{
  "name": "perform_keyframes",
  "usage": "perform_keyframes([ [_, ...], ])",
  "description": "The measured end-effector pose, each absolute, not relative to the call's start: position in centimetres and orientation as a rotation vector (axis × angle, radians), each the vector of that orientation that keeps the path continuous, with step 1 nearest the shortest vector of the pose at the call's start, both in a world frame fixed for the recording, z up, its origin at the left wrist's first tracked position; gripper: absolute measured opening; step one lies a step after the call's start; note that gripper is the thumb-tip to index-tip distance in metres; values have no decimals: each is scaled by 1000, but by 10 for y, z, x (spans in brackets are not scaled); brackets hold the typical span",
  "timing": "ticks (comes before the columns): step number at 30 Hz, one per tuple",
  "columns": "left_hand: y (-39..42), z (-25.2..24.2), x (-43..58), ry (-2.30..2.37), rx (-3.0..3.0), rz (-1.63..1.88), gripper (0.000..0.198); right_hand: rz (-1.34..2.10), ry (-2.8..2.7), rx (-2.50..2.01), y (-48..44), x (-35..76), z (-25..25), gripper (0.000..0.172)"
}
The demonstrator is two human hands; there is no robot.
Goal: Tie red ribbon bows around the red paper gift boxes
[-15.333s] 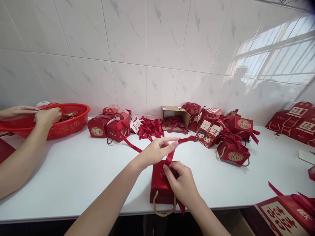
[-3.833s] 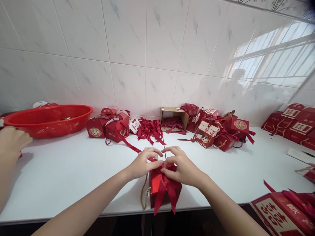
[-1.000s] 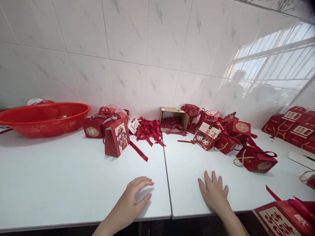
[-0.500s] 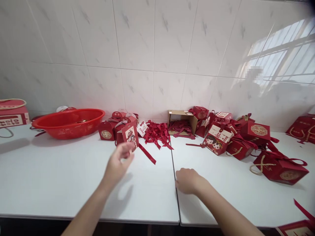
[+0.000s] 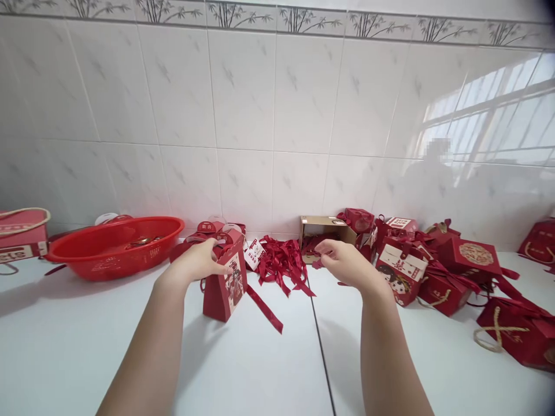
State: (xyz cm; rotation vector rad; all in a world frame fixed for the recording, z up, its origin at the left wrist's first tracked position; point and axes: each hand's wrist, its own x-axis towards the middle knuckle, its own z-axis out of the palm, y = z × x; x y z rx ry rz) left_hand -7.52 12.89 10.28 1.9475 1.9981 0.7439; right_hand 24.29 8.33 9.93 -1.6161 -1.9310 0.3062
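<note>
Head view: left hand [image 5: 197,263] is on the top of an upright red gift box [image 5: 225,286] with a printed figure on its front. Fingers curl over the box's top edge, thumb side toward the camera. Grip is closed around the top; box bottom sits on the white desk [image 5: 87,341], left of the seam between the two desk panels.

Right hand [image 5: 344,261] hangs in the air above the desk, just right of the seam. Fingers are loosely curled, thumb and forefinger close together near a bit of red ribbon at about the same spot. Can't tell if it pinches that ribbon or is just in front of it. It touches no box.

Between the two hands: pile of loose red ribbons [image 5: 281,263] on the desk, one long strip [image 5: 264,309] running from the gift box base toward the seam. Behind the right hand, open brown carton [image 5: 323,228] against the tiled wall, more ribbon inside.

Left of the gift box: red plastic basket [image 5: 115,245], and several small red boxes just behind the held one. Far left edge: a red box with rope handle [image 5: 21,234].

Right side: cluster of finished red boxes [image 5: 437,266] with ribbons and rope handles, one lying on its side near the right edge [image 5: 515,332].
</note>
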Motion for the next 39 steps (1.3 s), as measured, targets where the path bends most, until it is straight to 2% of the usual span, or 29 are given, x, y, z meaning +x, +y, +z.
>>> perform_keyframes([
  [4,145,101,-79,1982,1872,686,67,317,-1921,-1654,108,231,80,37],
  [9,118,118,-61,1667,1803,1093,48,435,-1826,-1261,119,193,69,58],
  [12,91,126,-36,1356,1771,1419,56,607,-1688,-934,108,170,72,71],
  [16,68,126,-3,889,1701,1685,58,885,-1411,-579,81,153,84,76],
  [20,62,118,17,635,1629,1848,61,804,-1312,-496,62,154,92,87],
  [23,61,113,24,513,1607,1916,60,660,-1333,-491,57,157,92,76],
  [27,58,109,27,425,1632,1943,43,497,-1374,-455,54,158,88,53],
  [35,55,110,29,374,1592,1998,31,281,-1426,-486,49,161,90,36],
  [39,57,108,29,428,1700,2063,16,200,-1381,-506,46,160,91,28],
])
